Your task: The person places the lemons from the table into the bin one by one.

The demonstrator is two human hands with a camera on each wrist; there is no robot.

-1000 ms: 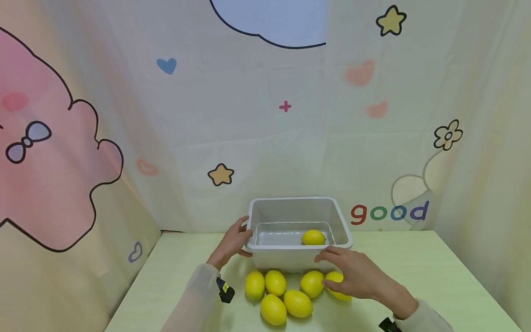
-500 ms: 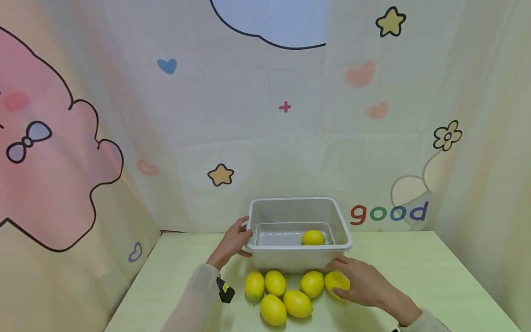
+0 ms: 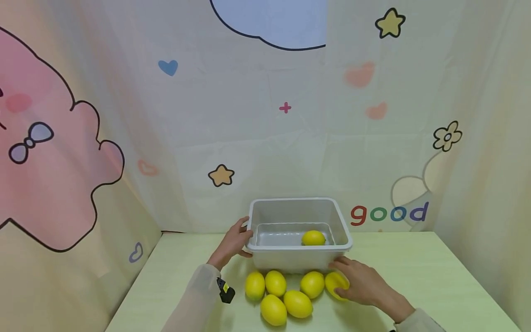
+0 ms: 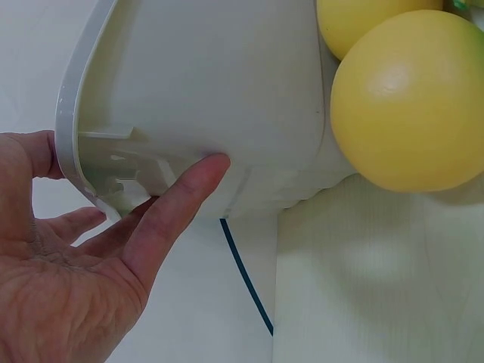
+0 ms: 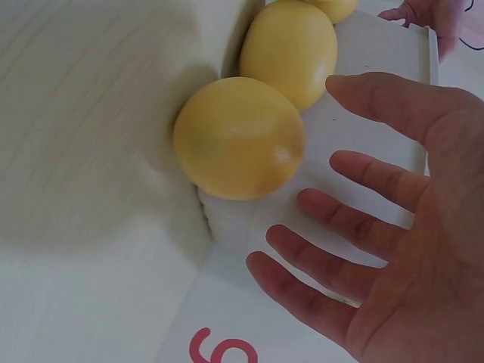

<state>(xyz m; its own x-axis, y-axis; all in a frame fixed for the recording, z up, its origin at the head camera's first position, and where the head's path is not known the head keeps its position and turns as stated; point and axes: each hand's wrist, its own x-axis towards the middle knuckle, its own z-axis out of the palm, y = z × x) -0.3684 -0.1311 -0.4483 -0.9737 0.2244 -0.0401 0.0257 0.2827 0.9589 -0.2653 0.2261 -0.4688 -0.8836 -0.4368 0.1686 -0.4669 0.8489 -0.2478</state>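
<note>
A light grey plastic bin (image 3: 290, 260) stands at the back of the table, and one lemon (image 3: 313, 238) lies inside it. My left hand (image 3: 232, 242) holds the bin's left side at the rim; in the left wrist view its fingers (image 4: 174, 215) spread along the outer wall. Several lemons (image 3: 298, 304) lie in front of the bin. Over the rightmost lemon (image 5: 238, 138) is my right hand (image 3: 365, 282), with thumb and fingers spread apart around it. In the right wrist view a gap shows between the fingers (image 5: 340, 215) and that lemon.
The pale green table (image 3: 431, 276) reaches back to a printed curtain (image 3: 290, 152). The bin's far side is close to this curtain. More curtain (image 3: 489, 184) hangs along the right.
My right hand has come down from the bin's front rim to the rightmost lemon, shifting slightly right. My left hand, the bin and the lemons have stayed in place.
</note>
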